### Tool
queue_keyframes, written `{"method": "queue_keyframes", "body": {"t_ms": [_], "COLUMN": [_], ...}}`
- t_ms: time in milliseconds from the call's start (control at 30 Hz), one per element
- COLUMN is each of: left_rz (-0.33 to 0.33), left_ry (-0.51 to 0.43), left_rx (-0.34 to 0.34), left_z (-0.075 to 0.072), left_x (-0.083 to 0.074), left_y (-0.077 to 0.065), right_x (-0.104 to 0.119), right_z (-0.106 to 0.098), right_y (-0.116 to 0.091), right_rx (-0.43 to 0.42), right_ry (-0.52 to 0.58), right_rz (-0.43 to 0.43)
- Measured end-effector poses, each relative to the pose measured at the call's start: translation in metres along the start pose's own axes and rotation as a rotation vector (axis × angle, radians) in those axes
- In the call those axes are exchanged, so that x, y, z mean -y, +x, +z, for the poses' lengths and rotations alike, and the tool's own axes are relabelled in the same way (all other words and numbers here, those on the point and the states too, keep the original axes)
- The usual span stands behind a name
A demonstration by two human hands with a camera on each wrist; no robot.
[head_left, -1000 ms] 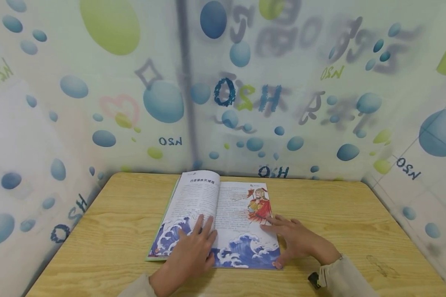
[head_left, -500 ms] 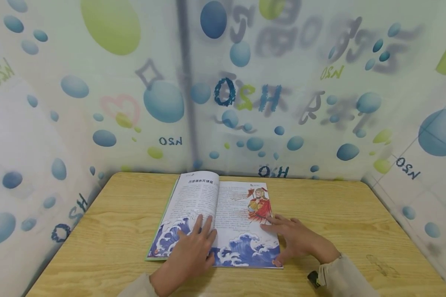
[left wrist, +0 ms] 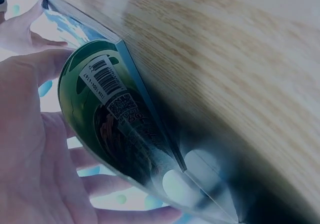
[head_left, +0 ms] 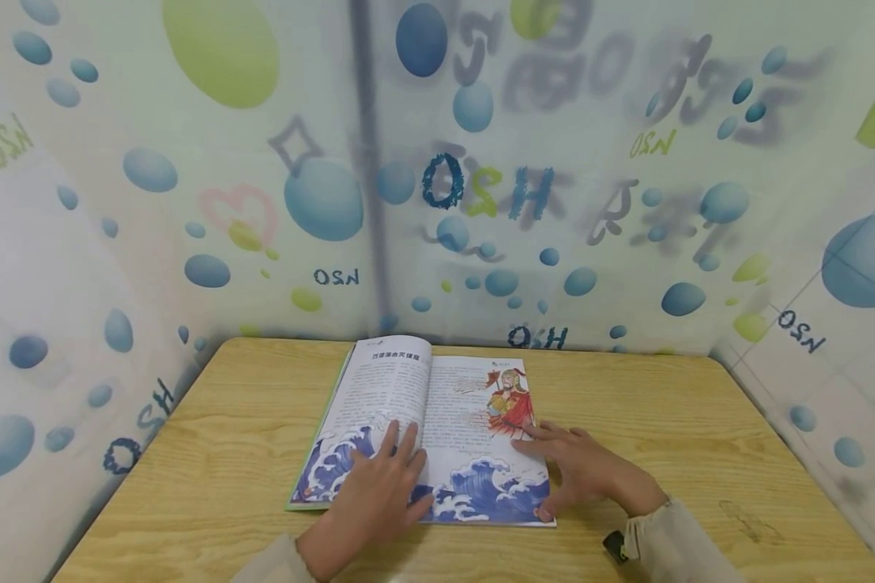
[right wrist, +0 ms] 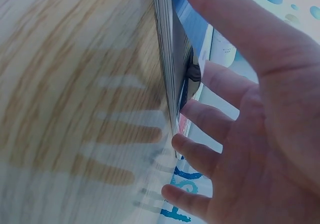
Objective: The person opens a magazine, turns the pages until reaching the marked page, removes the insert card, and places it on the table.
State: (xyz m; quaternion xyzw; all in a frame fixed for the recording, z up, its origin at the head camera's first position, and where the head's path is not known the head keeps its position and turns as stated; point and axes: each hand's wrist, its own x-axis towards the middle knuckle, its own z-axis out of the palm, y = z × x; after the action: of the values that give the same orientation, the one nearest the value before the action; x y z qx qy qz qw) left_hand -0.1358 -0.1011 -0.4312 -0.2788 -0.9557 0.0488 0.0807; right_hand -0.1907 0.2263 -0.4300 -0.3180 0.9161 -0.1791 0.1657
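Note:
An illustrated magazine lies spread on the table, with blue waves printed along the bottom and a red-robed figure on the right page. My left hand rests on the lower part of the left page, its fingers extended toward the top. In the left wrist view, the magazine's green cover with a barcode bows away from the table under that hand. My right hand touches the right page's outer edge, its thumb at the bottom corner and its fingers spread. From the right wrist view, those fingers lie beside the page stack.
The light wooden table reaches back to a pale curtain printed with blue and green dots and lettering. Similar panels stand at the left and right. A small dark object sits by the right sleeve.
My left thumb has swung slightly outward to the right, away from the palm. The right hand and the magazine stay practically where they were.

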Motion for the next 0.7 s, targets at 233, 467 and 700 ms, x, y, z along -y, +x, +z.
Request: {"method": "queue_keyframes", "body": {"t_ms": [233,467,700], "left_rz": [-0.020,-0.031,-0.027], "left_ry": [0.018,0.022,0.019], "left_rx": [-0.052,-0.025,-0.021], "left_z": [0.0027,-0.0005,-0.0005], "left_x": [-0.0040,-0.0063,-0.0062], "left_y": [0.0030,0.0029,0.0034], "right_x": [-0.0004,0.0008,0.0024], "right_z": [0.0003,0.0015,-0.0007], "right_y": [0.0003,0.0028,0.0047], "right_rx": [-0.016,-0.043,-0.076], "right_ry": [0.005,-0.001,0.027], "right_rz": [-0.009,-0.010,-0.012]}}
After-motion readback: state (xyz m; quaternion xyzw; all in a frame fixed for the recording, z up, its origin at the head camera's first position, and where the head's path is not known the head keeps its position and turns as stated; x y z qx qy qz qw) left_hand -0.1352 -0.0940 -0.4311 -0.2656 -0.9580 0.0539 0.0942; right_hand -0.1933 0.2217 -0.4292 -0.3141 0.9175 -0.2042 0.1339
